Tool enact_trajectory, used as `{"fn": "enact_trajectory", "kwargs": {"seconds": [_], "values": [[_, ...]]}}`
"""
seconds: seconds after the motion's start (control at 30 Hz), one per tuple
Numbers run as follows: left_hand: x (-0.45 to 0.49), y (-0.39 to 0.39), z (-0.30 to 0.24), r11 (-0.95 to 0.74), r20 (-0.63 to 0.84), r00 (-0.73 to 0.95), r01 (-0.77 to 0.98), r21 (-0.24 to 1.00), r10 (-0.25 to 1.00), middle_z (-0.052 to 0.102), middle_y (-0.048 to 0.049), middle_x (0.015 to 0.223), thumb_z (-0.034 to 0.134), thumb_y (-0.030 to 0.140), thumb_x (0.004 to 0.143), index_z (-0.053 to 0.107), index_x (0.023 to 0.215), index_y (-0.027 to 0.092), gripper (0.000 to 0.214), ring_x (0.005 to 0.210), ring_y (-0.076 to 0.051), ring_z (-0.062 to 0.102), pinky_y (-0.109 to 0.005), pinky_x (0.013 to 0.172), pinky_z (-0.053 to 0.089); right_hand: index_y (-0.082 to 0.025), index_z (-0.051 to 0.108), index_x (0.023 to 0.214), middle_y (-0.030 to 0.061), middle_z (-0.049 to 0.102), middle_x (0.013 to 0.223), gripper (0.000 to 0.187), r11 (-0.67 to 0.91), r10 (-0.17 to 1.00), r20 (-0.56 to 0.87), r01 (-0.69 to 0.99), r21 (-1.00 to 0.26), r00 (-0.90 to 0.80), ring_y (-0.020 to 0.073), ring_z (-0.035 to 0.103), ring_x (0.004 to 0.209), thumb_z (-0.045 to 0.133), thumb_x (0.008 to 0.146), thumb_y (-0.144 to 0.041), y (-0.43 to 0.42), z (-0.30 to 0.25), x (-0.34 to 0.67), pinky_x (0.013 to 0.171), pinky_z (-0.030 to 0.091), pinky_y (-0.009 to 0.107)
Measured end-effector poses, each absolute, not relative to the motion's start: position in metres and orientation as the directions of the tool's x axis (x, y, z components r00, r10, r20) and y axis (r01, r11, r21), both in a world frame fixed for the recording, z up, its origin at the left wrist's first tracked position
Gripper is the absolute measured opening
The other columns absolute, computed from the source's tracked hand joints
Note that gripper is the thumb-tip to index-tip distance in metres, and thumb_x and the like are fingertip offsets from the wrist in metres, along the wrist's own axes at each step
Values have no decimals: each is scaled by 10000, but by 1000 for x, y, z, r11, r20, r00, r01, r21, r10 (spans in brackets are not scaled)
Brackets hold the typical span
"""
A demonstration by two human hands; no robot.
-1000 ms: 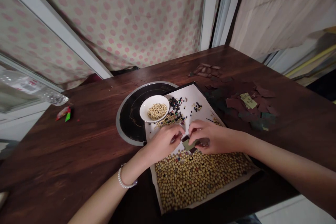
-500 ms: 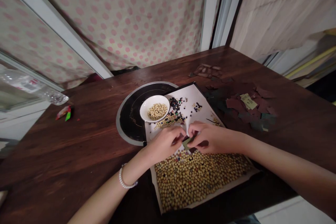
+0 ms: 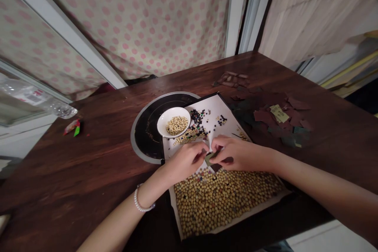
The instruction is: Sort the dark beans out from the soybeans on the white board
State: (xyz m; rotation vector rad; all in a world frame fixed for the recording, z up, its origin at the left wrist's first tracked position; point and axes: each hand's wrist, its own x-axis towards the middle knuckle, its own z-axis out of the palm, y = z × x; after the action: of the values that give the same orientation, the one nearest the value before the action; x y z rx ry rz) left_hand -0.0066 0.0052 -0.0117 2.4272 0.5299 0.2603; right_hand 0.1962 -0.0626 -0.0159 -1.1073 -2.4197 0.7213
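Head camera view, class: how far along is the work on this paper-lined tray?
Done, it seems: soybeans sit in the white bowl, and dark beads lie in a separate patch on the paper. In hand: the left hand and right hand meet over a small dark green scrap. Left: a large spread of soybeans with dark specks among them, plus brown and green scraps on the table.
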Motion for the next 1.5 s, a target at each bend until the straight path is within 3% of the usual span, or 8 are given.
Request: {"fn": "enact_trajectory", "kwargs": {"seconds": [0.2, 0.63, 0.83, 1.13, 1.5], "values": [[-7, 5, -12, -739, 83, 907, 280, 613, 412, 646, -27, 903, 430, 65, 886, 564, 993, 185, 210, 771, -132, 583, -284, 713, 460, -200, 747, 898, 85, 556, 969, 271, 560, 782, 137, 590, -582, -608, 181, 524, 911, 580, 752, -45, -63, -18, 199, 820, 403, 298], [-7, 6, -12, -719, 36, 904, 315, 619, 427, 647, -23, 857, 459, 88, 877, 601, 942, 191, 186, 723, -138, 581, -294, 675, 459, -202, 743, 893, 83, 553, 965, 277, 581, 767, 129, 595, -555, -629, 185, 505, 939, 569, 753, -39, -65, -15, 197, 849, 389, 298], [-7, 6, -10, -709, 44, 897, 317, 631, 440, 648, -27, 869, 435, 102, 890, 578, 991, 186, 195, 686, -128, 569, -279, 630, 451, -211, 741, 876, 74, 543, 933, 269, 602, 749, 145, 573, -556, -647, 187, 501, 920, 556, 759, -55, -65, -18, 197, 846, 395, 309], [-9, 7, -10, -699, 30, 869, 377, 608, 494, 545, 12, 718, 444, 126, 877, 512, 1039, 179, 183, 618, -126, 509, -258, 550, 400, -211, 739, 893, 78, 540, 968, 280, 593, 760, 157, 574, -565, -631, 189, 501, 928, 553, 754, -56, -65, -21, 197, 846, 397, 316], [-10, 7, -11, -705, 17, 866, 396, 588, 500, 526, 16, 722, 437, 153, 888, 486, 1082, 181, 203, 628, -129, 510, -265, 578, 402, -204, 743, 894, 75, 542, 948, 261, 595, 764, 176, 573, -563, -620, 182, 506, 907, 563, 759, -71, -64, -22, 197, 821, 401, 296]]}}
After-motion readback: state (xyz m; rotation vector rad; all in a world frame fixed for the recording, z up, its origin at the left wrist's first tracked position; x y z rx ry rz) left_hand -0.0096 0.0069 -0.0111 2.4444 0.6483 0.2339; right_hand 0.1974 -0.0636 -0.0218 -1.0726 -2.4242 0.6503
